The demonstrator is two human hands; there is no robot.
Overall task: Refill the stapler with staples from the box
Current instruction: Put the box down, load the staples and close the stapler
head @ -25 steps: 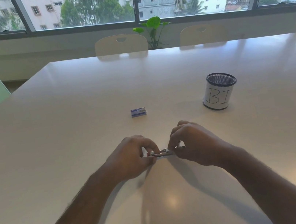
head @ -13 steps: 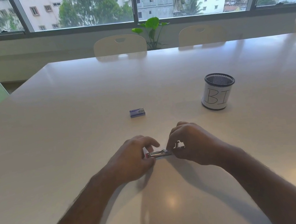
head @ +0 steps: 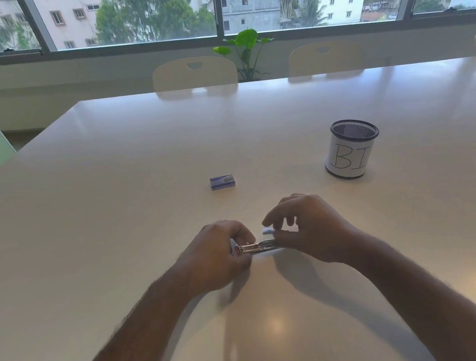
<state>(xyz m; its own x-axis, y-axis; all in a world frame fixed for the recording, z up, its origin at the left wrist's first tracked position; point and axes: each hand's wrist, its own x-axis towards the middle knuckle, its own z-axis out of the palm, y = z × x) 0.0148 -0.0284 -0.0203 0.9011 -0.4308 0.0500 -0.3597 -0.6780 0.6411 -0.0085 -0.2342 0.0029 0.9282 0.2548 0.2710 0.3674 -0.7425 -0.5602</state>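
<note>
A small metal stapler [head: 256, 247] with a red end lies on the white table [head: 110, 199] between my two hands. My left hand [head: 215, 254] pinches its left, red end. My right hand [head: 308, 227] holds its right end, thumb below and fingers partly lifted and spread above. A small pale piece [head: 267, 231] shows under my right fingertips; I cannot tell what it is. The blue staple box [head: 222, 182] lies shut on the table, well beyond the hands.
A black mesh cup [head: 351, 149] with a white label marked "BI" stands at the right, beyond my right hand. Pale chairs [head: 194, 72] and a green plant [head: 244, 46] stand behind the table's far edge, under the window.
My right fingers have lifted and spread apart above the stapler's right end. The left hand keeps its pinch on the left end. The staple box and cup have not moved.
</note>
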